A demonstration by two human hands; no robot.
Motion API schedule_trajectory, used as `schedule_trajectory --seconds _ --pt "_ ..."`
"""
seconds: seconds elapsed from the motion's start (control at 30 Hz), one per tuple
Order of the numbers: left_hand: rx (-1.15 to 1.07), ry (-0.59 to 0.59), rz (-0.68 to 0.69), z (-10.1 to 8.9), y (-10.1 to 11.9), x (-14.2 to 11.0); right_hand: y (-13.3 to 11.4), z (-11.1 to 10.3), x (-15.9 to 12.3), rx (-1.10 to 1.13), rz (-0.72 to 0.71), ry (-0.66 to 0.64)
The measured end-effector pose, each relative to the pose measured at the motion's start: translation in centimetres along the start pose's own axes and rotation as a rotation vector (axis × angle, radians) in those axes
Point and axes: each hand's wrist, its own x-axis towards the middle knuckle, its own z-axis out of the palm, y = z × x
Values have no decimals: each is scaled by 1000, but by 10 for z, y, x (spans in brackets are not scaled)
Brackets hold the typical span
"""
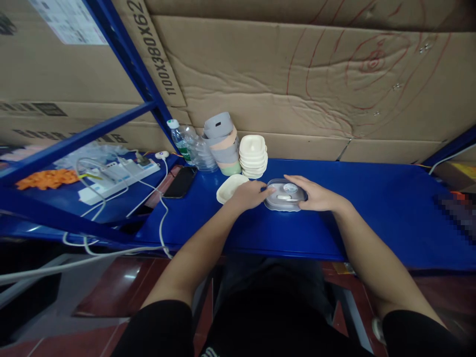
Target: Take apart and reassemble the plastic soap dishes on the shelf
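A small rounded clear plastic container (284,199) with a round white label and a pale oblong piece on its top sits on the blue tabletop in front of me. My left hand (253,194) grips its left edge, fingertips resting on the top. Around its right side curls my right hand (316,193), with the thumb near the front and the fingers at the back. Just left of it, partly covered by my left hand, lies a cream-coloured shallow dish (229,187). Behind stands a stack of similar cream dishes (253,156).
Left of the dishes stand nested grey and peach containers (222,144), clear plastic pieces (203,151) and a water bottle (180,141). A black phone (181,182) lies near a white power strip (119,182) and loose cables. Cardboard (260,64) walls the back of the blue table (372,213).
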Motion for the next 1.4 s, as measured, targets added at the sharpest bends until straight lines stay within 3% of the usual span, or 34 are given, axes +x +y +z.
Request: schedule_trajectory --seconds 0.43,0.7,0.9,1.13,1.4 --pt "56 -1 15 -1 1 -2 8 3 0 8 15 -46" --pt "52 -2 42 -3 2 -5 9 11 2 -53 109 4" --pt "34 -48 68 -2 -4 1 15 15 4 -87 90 44" --pt "146 34 90 13 -19 8 12 20 6 -125 77 48" --pt "159 39 107 11 -17 7 16 24 9 -160 108 75"
